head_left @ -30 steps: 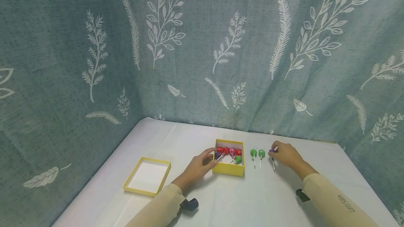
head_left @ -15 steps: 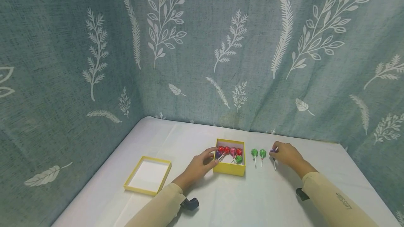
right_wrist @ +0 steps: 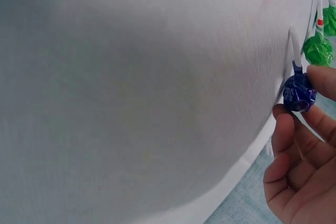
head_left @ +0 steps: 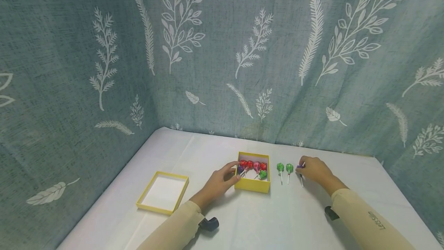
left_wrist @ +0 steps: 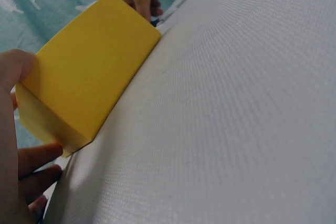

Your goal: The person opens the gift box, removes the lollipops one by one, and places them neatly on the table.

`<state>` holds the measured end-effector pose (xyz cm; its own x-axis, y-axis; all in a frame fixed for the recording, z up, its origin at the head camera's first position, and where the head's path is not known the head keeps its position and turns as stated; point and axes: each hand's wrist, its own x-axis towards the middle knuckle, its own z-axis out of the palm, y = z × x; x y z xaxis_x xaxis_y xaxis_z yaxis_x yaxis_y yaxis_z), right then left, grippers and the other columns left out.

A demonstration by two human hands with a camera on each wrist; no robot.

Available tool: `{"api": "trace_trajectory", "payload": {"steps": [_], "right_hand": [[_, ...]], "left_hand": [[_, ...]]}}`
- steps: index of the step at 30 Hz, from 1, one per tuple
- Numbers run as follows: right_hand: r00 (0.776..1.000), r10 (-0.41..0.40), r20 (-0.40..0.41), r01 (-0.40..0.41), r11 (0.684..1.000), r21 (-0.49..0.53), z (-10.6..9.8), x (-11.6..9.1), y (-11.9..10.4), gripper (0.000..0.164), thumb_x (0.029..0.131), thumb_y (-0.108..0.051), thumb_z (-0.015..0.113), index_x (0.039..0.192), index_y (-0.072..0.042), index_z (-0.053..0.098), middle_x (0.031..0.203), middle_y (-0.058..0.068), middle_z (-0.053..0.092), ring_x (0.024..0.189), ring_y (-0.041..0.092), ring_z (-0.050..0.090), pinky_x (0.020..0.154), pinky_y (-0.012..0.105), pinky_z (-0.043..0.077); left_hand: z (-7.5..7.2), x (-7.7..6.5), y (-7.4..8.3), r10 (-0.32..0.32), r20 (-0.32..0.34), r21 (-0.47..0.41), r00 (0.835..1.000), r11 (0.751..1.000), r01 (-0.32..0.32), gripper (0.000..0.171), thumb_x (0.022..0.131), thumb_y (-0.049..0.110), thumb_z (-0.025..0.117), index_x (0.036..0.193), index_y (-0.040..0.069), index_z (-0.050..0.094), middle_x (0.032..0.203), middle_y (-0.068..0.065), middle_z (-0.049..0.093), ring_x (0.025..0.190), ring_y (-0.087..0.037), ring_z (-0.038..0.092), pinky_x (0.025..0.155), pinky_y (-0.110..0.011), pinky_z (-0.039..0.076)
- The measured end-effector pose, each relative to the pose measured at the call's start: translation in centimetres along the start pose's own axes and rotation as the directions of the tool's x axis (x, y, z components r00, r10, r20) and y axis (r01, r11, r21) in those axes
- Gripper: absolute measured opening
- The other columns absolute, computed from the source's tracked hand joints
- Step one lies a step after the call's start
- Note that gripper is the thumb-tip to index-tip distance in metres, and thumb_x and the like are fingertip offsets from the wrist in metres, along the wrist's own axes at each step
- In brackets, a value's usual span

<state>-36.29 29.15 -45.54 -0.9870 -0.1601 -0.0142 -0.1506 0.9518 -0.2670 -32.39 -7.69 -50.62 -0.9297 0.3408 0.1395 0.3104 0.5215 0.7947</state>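
My right hand (head_left: 313,169) pinches a lollipop in a dark purple-blue wrapper (right_wrist: 299,93) by its candy head, thumb on one side and fingers on the other. Its white stick points toward the near edge of the table. Just left of it, two green lollipops (head_left: 289,168) lie side by side, sticks the same way. My left hand (head_left: 218,182) grips the left side of an open yellow box (head_left: 252,185), with the thumb at its front corner. Inside are several lollipops: red (head_left: 263,166), pink (head_left: 256,166), green (head_left: 263,174) and a dark purple one (head_left: 240,169) partly hidden near the left wall.
A shallow yellow-rimmed lid (head_left: 163,191) lies with its white inside up, left of the box. The white-covered table (head_left: 263,223) meets a blue-green leaf-patterned curtain (head_left: 215,57) at the back and left.
Both hands keep their hold and their places, the right on the purple-blue lollipop and the left on the box. The head view has shifted very slightly.
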Motion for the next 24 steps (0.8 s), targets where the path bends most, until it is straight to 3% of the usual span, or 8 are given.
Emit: {"api": "trace_trajectory", "payload": {"steps": [12,24], "right_hand": [[1.0,-0.002,0.008,0.002,1.0,-0.014,-0.1,0.0,0.4,0.033,0.09,-0.028,0.067,0.106,0.0,0.063,0.093,0.009,0.067,0.074,0.02,0.061,0.068,0.044,0.05],[0.999,-0.045,-0.017,0.044,0.998,-0.041,-2.3,-0.6,-0.9,0.031,0.09,-0.025,0.065,0.106,0.001,0.063,0.085,0.007,0.066,0.074,0.022,0.061,0.067,0.044,0.05]], "left_hand": [[0.1,0.0,0.2,0.002,0.004,-0.004,1.0,1.0,-0.002,0.054,0.095,0.047,0.056,0.146,0.035,0.041,0.135,-0.004,0.058,0.133,-0.028,0.043,0.106,-0.059,0.03],[0.0,0.2,-0.1,0.027,0.005,0.003,1.0,1.0,-0.027,0.055,0.096,0.048,0.055,0.147,0.033,0.041,0.136,-0.006,0.057,0.132,-0.03,0.044,0.106,-0.059,0.031]]}}
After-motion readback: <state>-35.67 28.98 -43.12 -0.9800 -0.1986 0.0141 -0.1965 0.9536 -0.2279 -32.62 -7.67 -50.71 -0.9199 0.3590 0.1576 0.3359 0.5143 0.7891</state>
